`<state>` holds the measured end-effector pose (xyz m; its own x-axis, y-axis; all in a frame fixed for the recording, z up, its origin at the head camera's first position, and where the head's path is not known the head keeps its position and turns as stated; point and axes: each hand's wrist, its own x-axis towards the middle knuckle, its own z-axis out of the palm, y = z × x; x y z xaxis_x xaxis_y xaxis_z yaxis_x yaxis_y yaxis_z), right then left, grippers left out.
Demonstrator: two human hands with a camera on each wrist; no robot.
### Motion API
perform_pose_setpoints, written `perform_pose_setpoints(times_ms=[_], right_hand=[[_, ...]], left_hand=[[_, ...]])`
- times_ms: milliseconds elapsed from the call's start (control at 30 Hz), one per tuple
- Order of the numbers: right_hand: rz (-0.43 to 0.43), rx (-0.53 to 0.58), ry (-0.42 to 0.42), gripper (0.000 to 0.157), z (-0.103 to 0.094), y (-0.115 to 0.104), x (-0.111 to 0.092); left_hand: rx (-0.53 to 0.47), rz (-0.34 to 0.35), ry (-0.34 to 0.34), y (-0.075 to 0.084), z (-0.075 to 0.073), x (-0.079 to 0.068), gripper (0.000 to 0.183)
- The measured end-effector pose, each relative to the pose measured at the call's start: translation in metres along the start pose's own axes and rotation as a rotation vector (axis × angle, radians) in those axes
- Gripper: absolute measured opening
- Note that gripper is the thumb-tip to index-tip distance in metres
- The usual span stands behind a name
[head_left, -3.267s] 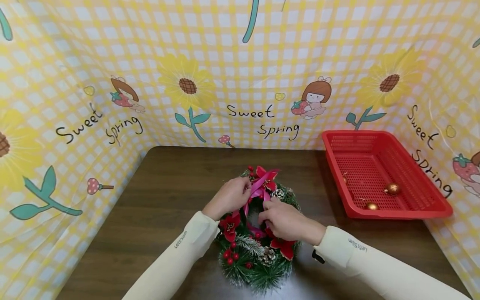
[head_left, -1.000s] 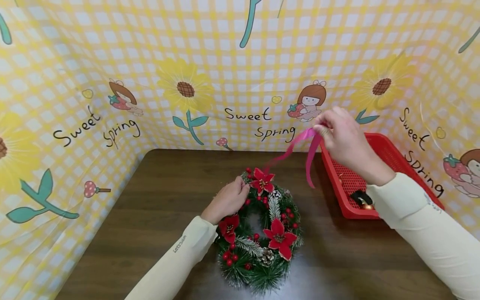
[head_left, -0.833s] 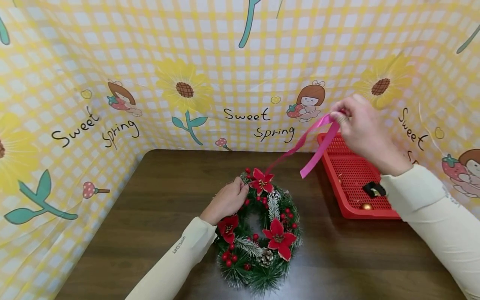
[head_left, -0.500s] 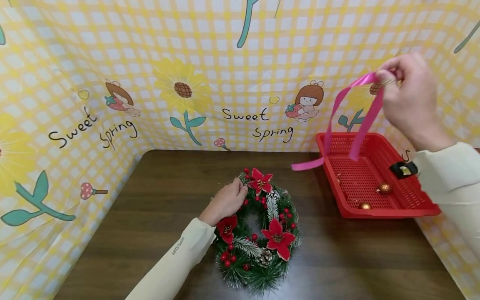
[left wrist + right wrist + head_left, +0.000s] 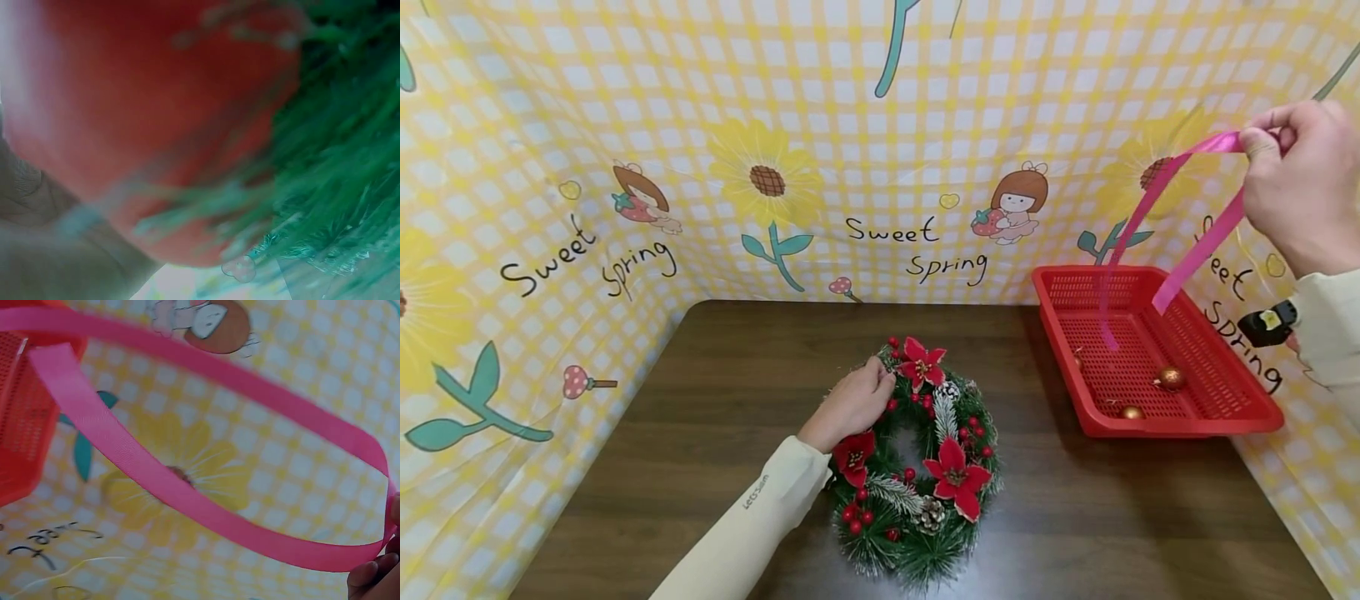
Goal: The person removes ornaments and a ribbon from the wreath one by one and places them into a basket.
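A green Christmas wreath (image 5: 925, 542) lies on the wooden table, trimmed with red poinsettias, red berries and frosted pine cones. My left hand (image 5: 852, 400) grips its upper left edge with curled fingers; in the left wrist view, blurred green needles (image 5: 350, 137) lie against the hand. Up at the right, above the red basket, my right hand (image 5: 1300, 179) pinches a pink ribbon (image 5: 1206, 237). Both ribbon ends hang down over the basket, free of the wreath. The right wrist view has the ribbon (image 5: 187, 506) looping out from the fingertips.
The red plastic basket (image 5: 1082, 408) stands at the table's right side, with a gold bauble (image 5: 1170, 377) and a second gold bauble (image 5: 1131, 412) inside. A yellow checked cloth (image 5: 880, 150) encloses the back and sides of the table (image 5: 700, 467).
Both hands were at the ribbon on the wreath earlier. My right hand has drawn the ribbon off, up and rightward to above the basket. The left hand stays at the wreath's edge.
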<state>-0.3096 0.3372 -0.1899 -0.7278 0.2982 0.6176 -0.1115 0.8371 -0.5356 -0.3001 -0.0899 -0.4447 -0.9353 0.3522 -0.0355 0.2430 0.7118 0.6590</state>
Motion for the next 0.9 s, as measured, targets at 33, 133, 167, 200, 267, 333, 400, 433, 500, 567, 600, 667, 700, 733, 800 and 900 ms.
perform_pose_setpoints(times_ms=[33, 133, 167, 200, 267, 333, 400, 433, 500, 567, 600, 667, 700, 733, 800, 900], right_hand=[[0.023, -0.009, -0.021, 0.02, 0.0, 0.005, 0.0], [0.065, -0.042, -0.073, 0.014, 0.003, 0.017, 0.001], [0.08, -0.062, -0.09, 0.018, 0.004, 0.02, 0.0], [0.092, -0.072, -0.105, 0.023, 0.005, 0.023, 0.0], [0.101, -0.086, -0.123, 0.03, 0.008, 0.028, 0.0], [0.1, -0.103, -0.139, 0.033, 0.01, 0.033, 0.001], [0.095, -0.114, -0.152, 0.034, 0.012, 0.037, 0.001], [0.089, -0.128, -0.16, 0.034, 0.013, 0.039, 0.001], [0.091, -0.156, -0.193, 0.039, 0.014, 0.043, 0.001], [0.103, -0.175, -0.234, 0.041, 0.014, 0.047, 0.0], [0.105, -0.191, -0.253, 0.041, 0.015, 0.049, 0.0], [0.121, -0.207, -0.297, 0.042, 0.016, 0.052, -0.001], [0.126, -0.213, -0.311, 0.042, 0.017, 0.053, -0.001], [0.126, -0.216, -0.322, 0.042, 0.019, 0.054, -0.002], [0.11, -0.226, -0.34, 0.041, 0.023, 0.056, -0.003], [0.058, -0.208, -0.347, 0.038, 0.03, 0.059, -0.005]], left_hand=[[0.002, -0.001, 0.0, 0.0, 0.0, 0.0, 0.024], [0.003, -0.005, -0.004, 0.0, 0.0, 0.001, 0.023], [0.004, -0.006, -0.005, 0.0, 0.0, 0.001, 0.023], [0.006, -0.005, -0.005, 0.0, 0.0, 0.002, 0.024], [0.009, -0.004, -0.006, 0.0, 0.0, 0.002, 0.024], [0.009, -0.002, -0.006, 0.0, 0.0, 0.002, 0.025], [0.007, -0.003, -0.007, -0.001, 0.0, 0.002, 0.026], [0.007, -0.004, -0.008, -0.001, 0.0, 0.002, 0.027], [0.003, -0.003, -0.007, 0.0, 0.0, 0.002, 0.025], [0.001, -0.004, -0.007, 0.0, -0.001, 0.002, 0.024], [0.0, -0.003, -0.008, 0.0, -0.001, 0.002, 0.023], [-0.004, -0.002, -0.007, 0.0, -0.001, 0.002, 0.022], [-0.004, -0.002, -0.007, 0.0, -0.001, 0.002, 0.022], [-0.004, -0.001, -0.007, 0.0, -0.001, 0.001, 0.022], [-0.003, 0.0, -0.006, 0.001, -0.001, 0.001, 0.022], [-0.003, -0.002, -0.005, 0.001, -0.001, 0.001, 0.023]])
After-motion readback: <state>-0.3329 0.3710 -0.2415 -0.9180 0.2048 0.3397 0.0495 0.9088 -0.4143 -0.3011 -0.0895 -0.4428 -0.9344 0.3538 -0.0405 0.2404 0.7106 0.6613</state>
